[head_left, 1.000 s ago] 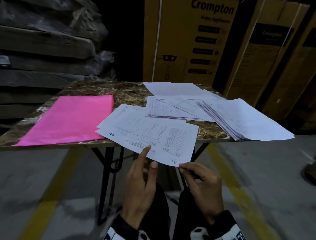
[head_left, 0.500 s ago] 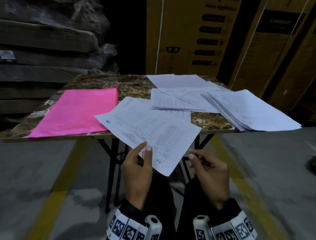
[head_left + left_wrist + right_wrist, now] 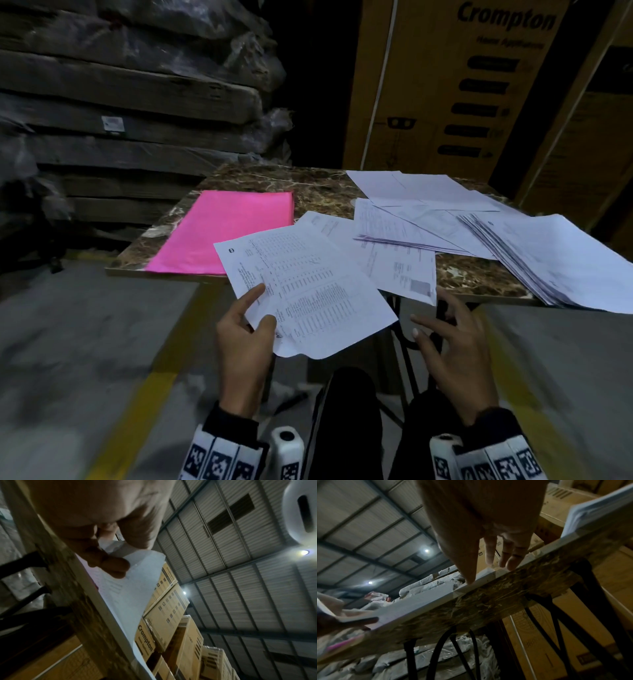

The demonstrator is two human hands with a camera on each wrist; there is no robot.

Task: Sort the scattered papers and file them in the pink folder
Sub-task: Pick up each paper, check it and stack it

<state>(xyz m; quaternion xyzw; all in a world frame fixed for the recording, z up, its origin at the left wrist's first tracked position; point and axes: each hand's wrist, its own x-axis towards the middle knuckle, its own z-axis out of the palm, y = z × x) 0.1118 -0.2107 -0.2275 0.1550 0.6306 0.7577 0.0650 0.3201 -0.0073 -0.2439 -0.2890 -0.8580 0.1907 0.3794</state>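
One printed sheet point(image 3: 305, 291), white and covered in rows of small tabular type with a small round logo at its top corner, was held by the left hand point(image 3: 245, 342), thumb on top and fingers beneath its lower left edge; it hung out past the table's near edge, its far corner overlapping the folder point(image 3: 222, 233). The print was too small to read. The right hand point(image 3: 452, 353) hovered just below the near edge with fingers spread and relaxed, holding nothing.

The folder, flat, closed and bright pink, lay at the near left corner of the table point(image 3: 322, 192), whose top looked like brown marble. Loose papers point(image 3: 411, 219) were scattered over the middle and far right, some fanned and overlapping, one reaching the near edge beside the right hand. A thick stack point(image 3: 555, 260) overhung the near right corner.

Behind the table stood a tan carton point(image 3: 445, 85) printed "Crompton" and, less clearly, "Home Appliances".
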